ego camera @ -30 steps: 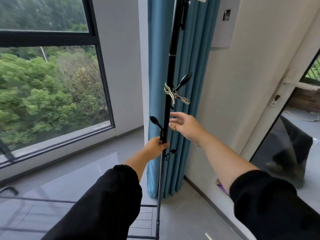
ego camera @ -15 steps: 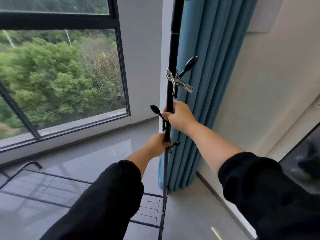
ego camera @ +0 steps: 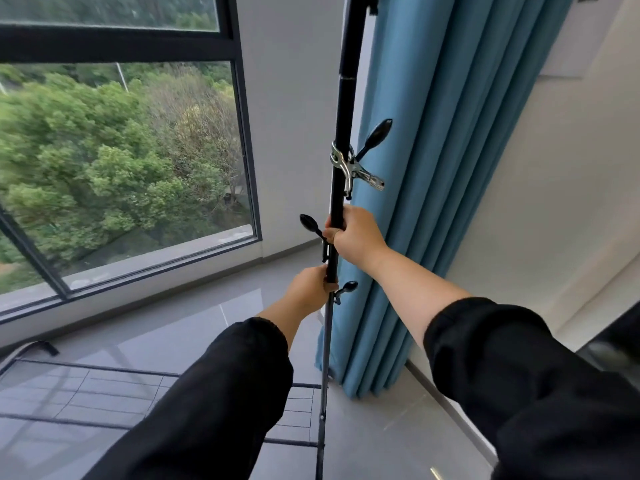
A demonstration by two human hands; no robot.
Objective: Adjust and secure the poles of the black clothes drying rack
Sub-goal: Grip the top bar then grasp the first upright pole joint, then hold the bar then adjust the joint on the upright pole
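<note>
The black upright pole point(ego camera: 347, 109) of the drying rack rises through the middle of the view. My right hand point(ego camera: 356, 233) grips it just below a silver metal clamp point(ego camera: 349, 169) clipped on the pole. My left hand point(ego camera: 310, 289) holds the same pole lower down, about a hand's width beneath. Black knobbed hooks stick out from the pole: one upper right point(ego camera: 375, 136), one left of my right hand point(ego camera: 310, 223), one small by my left hand point(ego camera: 348, 287). The rack's black wire shelf point(ego camera: 104, 396) lies low at the left.
A blue curtain point(ego camera: 433, 168) hangs right behind the pole. A large black-framed window point(ego camera: 242, 133) fills the left, with trees outside. A white wall point(ego camera: 554, 202) runs along the right. Glossy grey floor tiles point(ego camera: 207, 313) lie below.
My right hand, open near the pole a second ago, has closed on it below the clamp. My view has swung left. My left hand has kept its grip.
</note>
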